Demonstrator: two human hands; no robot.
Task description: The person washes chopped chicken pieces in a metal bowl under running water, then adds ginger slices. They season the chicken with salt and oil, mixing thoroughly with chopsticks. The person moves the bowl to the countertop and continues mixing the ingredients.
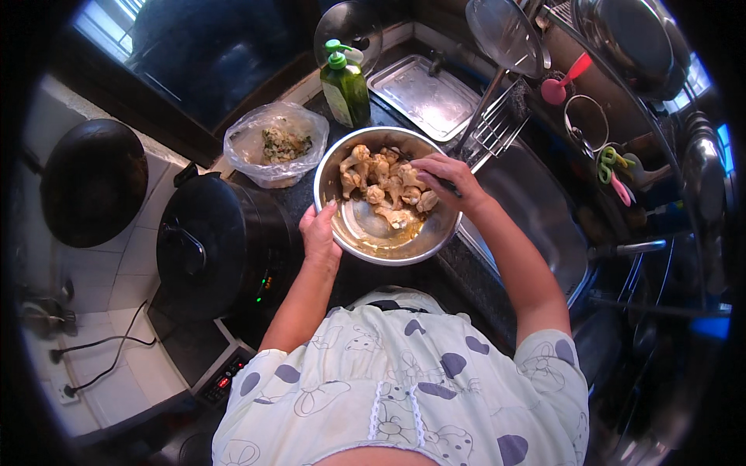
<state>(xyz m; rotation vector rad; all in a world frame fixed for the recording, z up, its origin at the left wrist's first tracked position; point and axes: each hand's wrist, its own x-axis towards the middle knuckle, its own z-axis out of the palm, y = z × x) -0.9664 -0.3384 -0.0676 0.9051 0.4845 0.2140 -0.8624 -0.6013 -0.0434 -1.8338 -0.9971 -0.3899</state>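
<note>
A stainless steel mixing bowl [356,224] stands before me at the counter's edge. Coated chicken drumettes [382,180] are heaped in its far half, with brownish liquid pooled at the near side. My left hand [321,233] grips the bowl's left rim, thumb on top. Over the right side of the bowl, my right hand [446,179] holds a dark slender utensil [447,186], its kind partly hidden by the fingers. The fingertips are close to the chicken; whether they touch it I cannot tell.
Left of the bowl are an open plastic bag [239,145] of chopped food and a black lidded cooker [201,244]. Behind stand a green pump bottle [349,96] and a metal tray [422,93]. A sink [530,204] with a wire rack [498,128] lies right.
</note>
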